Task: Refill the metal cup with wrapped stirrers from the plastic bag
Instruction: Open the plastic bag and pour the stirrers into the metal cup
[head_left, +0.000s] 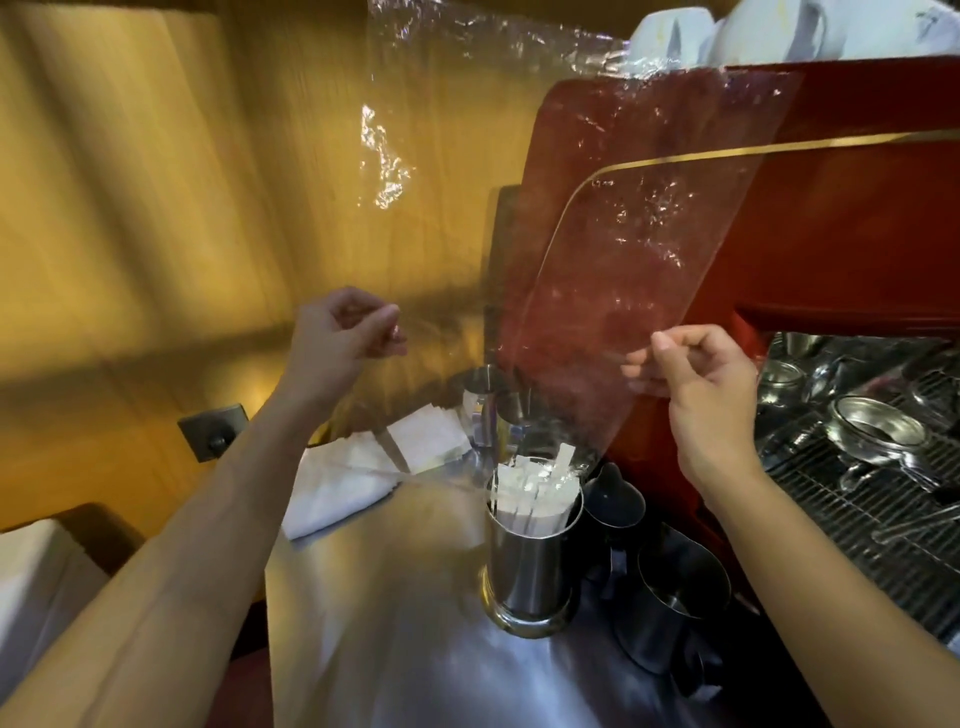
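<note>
A clear plastic bag (545, 208) hangs stretched above the counter, looking empty. My left hand (343, 338) pinches its left side between thumb and fingers. My right hand (706, 384) pinches its right side. Below the bag's lower end stands the metal cup (530, 566), packed with upright white wrapped stirrers (535, 493). The bag's bottom tip seems to touch the tops of the stirrers. Both hands are well above the cup, one on each side.
A red espresso machine (831, 218) fills the right, with its drip grate (857, 519) holding metal parts. Dark steel pitchers (670, 608) crowd the cup's right side. White napkins (363, 467) lie behind on the steel counter (395, 623). White cups (779, 26) sit on top of the machine.
</note>
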